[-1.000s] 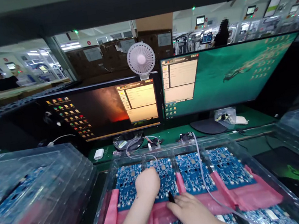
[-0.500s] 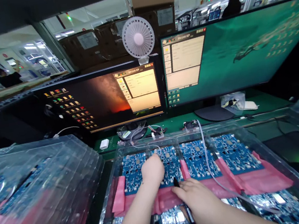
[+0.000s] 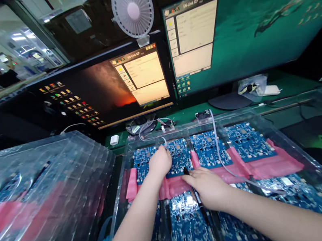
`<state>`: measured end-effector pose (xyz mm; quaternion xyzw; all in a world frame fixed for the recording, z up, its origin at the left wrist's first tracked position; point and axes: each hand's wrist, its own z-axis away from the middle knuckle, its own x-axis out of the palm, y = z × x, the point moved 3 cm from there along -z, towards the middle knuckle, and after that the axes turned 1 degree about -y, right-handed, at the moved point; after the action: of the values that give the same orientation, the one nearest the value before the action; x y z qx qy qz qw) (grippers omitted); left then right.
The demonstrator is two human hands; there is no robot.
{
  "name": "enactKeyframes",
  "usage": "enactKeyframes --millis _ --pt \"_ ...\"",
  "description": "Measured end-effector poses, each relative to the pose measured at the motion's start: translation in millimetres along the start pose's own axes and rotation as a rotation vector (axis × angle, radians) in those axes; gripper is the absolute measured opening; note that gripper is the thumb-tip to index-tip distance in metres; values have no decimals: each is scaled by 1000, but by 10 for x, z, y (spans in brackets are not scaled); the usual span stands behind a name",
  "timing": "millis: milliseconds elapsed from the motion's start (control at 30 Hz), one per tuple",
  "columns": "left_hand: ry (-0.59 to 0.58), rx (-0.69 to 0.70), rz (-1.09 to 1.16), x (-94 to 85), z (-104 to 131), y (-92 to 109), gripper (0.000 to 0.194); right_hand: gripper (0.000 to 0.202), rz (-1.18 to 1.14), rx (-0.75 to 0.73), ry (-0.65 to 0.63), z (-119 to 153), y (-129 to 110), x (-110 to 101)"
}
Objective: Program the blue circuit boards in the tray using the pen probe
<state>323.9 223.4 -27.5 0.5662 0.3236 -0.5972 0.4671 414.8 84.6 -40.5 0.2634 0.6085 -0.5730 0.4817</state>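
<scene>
My left hand [image 3: 160, 162] is closed in a pinch at the end of a thin white cable [image 3: 151, 138], over a blue circuit board [image 3: 180, 154] in the back row. The board connector under my fingertips is hidden. My right hand [image 3: 212, 189] has its fingers closed round a black pen [image 3: 200, 203], whose end points toward that board's front edge. This hand rests by the pink strip of packing [image 3: 176, 185] between the two rows. A clear plastic tray [image 3: 120, 193] holds the boards. Another board [image 3: 186, 233] lies in the front row, below the pen.
Stacked clear trays with boards and pink strips [image 3: 40, 157] stand on the left. Two monitors [image 3: 103, 93] [image 3: 246, 40] and a small white fan [image 3: 133, 12] are behind. A second white cable [image 3: 219, 152] crosses the tray's right half. Small black modules [image 3: 202, 116] sit behind the tray.
The camera view has tilted down, so the monitors sit higher and more of the front row shows. Both hands keep nearly the same places over the tray.
</scene>
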Motion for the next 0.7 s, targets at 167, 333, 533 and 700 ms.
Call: enactKeyframes --millis 167,333,533,700 --pt "0 19 138 -66 621 -169 22 58 7 -18 50 21 41 25" --pt "-67 111 212 62 1352 -298 11 58 -16 -16 53 32 72 54" --pt "-40 146 230 179 1486 -252 12 56 -14 -10 61 44 68 41" --pt "-16 161 228 205 1435 -245 13 55 -8 -9 61 56 62 16"
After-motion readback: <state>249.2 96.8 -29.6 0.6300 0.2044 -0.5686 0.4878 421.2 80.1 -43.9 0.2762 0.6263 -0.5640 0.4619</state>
